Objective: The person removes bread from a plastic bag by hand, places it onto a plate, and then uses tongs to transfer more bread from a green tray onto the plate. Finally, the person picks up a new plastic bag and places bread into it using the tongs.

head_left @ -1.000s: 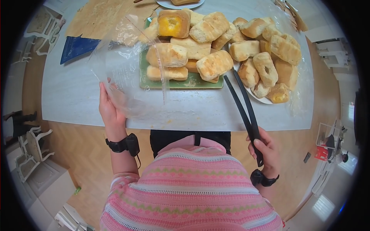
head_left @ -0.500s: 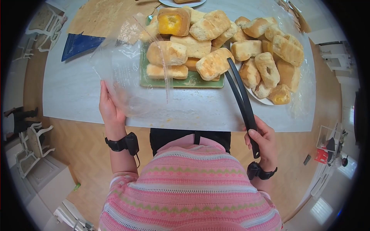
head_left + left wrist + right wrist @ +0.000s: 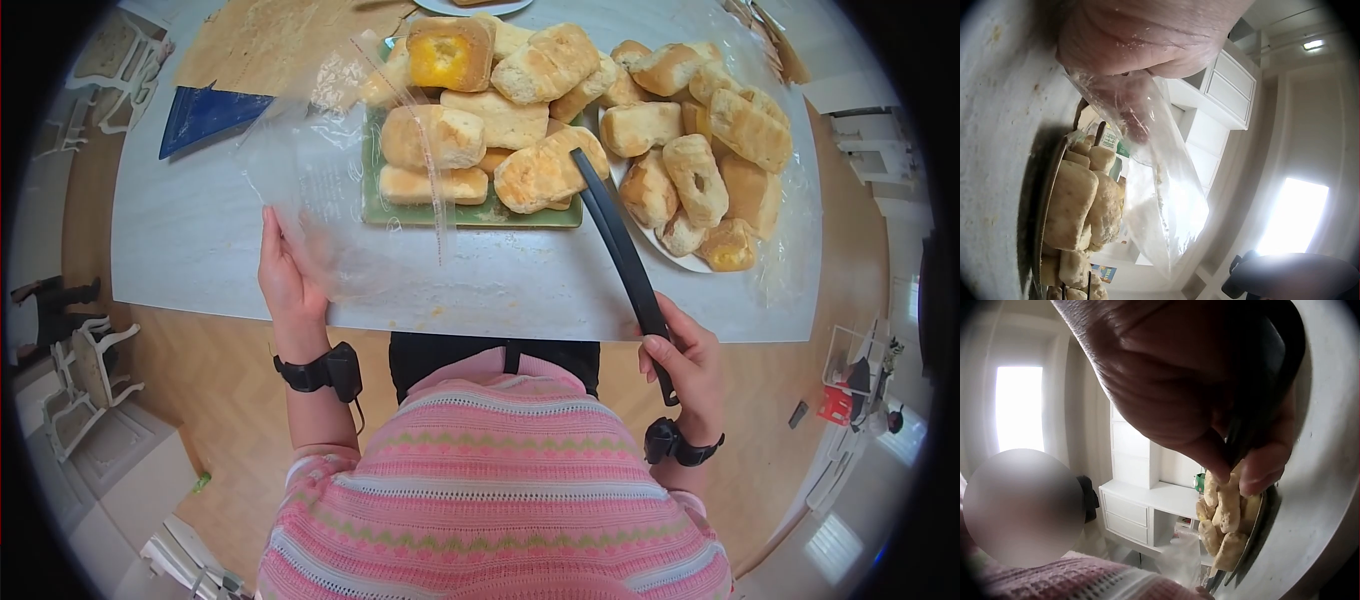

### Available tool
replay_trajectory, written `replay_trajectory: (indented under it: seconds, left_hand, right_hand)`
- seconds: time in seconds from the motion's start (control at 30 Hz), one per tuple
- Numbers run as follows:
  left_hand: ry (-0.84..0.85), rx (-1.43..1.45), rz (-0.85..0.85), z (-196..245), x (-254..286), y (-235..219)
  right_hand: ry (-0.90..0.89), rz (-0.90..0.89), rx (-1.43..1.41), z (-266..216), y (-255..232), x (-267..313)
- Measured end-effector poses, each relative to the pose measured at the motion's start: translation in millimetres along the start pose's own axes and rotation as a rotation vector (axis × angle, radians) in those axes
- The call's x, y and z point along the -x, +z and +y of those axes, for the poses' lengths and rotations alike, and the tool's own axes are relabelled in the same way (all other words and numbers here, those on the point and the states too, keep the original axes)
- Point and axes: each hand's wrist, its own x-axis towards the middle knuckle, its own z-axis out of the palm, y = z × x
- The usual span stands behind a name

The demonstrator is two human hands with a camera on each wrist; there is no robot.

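My left hand [image 3: 290, 275] holds a clear plastic bag [image 3: 340, 225] by its lower side, thumb outside, other fingers showing through the film. The bag stands up over the left part of a green tray [image 3: 475, 217] piled with bread rolls. In my right hand [image 3: 688, 360] is a pair of black tongs [image 3: 622, 250], gripped near the hinge end. One tong arm lies over a golden bread roll [image 3: 535, 180] at the tray's front right corner; the other arm is mostly hidden beneath it. The right wrist view shows thumb and finger pressing the dark tongs [image 3: 1260, 394].
A white plate [image 3: 682, 262] heaped with more bread rolls stands right of the tray, with clear wrapping [image 3: 785, 250] beside it. At the back left lie brown paper [image 3: 260, 45] and a blue piece [image 3: 205, 120]. Crumbs dot the table's front.
The tongs have moved up and left from beside the tray onto the front right roll, and their arms have drawn together. That roll has shifted and turned slightly. The left hand stays in place.
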Motion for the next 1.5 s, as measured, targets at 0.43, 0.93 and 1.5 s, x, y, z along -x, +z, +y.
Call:
replay_trajectory:
  seconds: [0.43, 0.93, 1.5]
  left_hand:
    - [0.062, -0.041, 0.269, -6.1, 3.1, 25.1]
    - [0.187, -0.227, 0.198, -26.7, 26.7, 38.0]
    - [0.106, -0.248, -0.075, -25.2, 30.3, 39.2]
  right_hand:
    - [-0.046, 0.002, -0.230, 1.0, -12.3, 3.3]
    - [-0.073, -0.264, -0.028, -42.4, 63.6, -28.1]
    - [-0.136, -0.400, 0.297, -52.6, 84.7, -38.3]
